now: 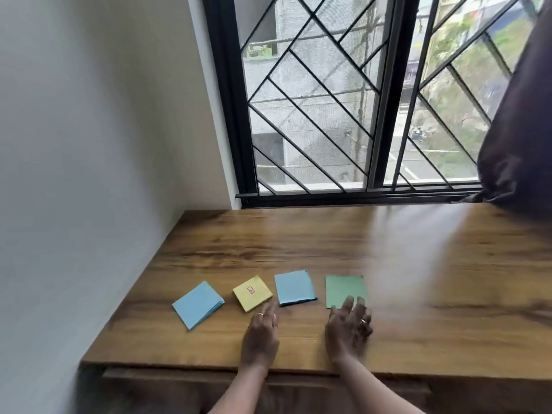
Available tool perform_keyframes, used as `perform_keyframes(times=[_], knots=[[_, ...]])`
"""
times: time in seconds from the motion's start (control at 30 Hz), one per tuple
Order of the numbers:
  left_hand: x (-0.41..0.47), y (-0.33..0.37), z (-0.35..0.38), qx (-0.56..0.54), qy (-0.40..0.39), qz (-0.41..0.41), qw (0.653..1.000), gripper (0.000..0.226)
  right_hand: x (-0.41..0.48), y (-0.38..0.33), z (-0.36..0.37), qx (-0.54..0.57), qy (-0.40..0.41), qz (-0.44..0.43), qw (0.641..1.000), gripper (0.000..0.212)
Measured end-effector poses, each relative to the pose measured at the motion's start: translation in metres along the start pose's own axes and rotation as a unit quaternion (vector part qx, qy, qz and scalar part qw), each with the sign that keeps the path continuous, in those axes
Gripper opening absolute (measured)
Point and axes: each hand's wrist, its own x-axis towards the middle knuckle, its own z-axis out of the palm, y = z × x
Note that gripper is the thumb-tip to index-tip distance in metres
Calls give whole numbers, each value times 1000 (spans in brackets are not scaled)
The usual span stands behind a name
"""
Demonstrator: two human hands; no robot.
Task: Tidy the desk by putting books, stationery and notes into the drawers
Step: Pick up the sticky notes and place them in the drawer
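Head view, down onto wooden desk (298, 243), set against white wall (89, 144) and barred window (328, 115).

Notes in a row near front edge of desk, left to right, each apart from its neighbour:
- left blue pad (198, 305), turned at an angle
- yellow pad (252, 293), small pink mark on top
- right blue pad (295, 287)
- green pad (345, 289)

Left hand (260, 333): palm down over desk, fingers straight and close together, nothing held; fingertips just short of yellow pad's near edge.

Right hand (348, 327): palm down, fingers spread and loosely extended, nothing gripped; fingertips at near edge of green pad, contact not discernible owing to blur.

Drawer front (298, 380) beneath front edge of desk. Dark curtain (519, 130) bunched at far right
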Motion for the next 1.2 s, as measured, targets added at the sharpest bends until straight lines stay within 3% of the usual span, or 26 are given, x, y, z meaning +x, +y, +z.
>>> perform_keyframes(times=[0.07, 0.2, 0.3, 0.4, 0.5, 0.57, 0.77, 0.93, 1.2], knots=[[-21, -17, -7, 22, -6, 20, 1000, 41, -27, -2, 9, 16, 28, -69, 997, 45], [-67, -46, -16, 99, -48, 36, 993, 57, -82, 1, 31, -33, -10, -235, 971, 52], [-86, -58, -16, 137, -64, 25, 988, 67, -111, 2, 44, -68, -54, -301, 950, 51], [-90, -61, -18, 162, -74, 45, 983, 55, -116, 1, 53, -60, -47, -344, 936, 69], [-96, -64, -22, 140, -91, 73, 983, 48, -122, 4, 48, -64, -11, -390, 918, 44], [-109, -70, -18, 143, -91, 99, 981, 43, -133, 15, 59, -56, -6, -425, 904, 53], [-126, -69, -13, 182, -152, 101, 966, 51, -158, 15, 61, -54, 21, -399, 915, 52], [-129, -58, -23, 214, -153, 69, 962, 51, -169, -2, 50, -99, 1, -358, 928, 50], [-161, -36, -51, 246, -133, 44, 959, 40, -201, 6, 19, -50, -1, -360, 931, 36]])
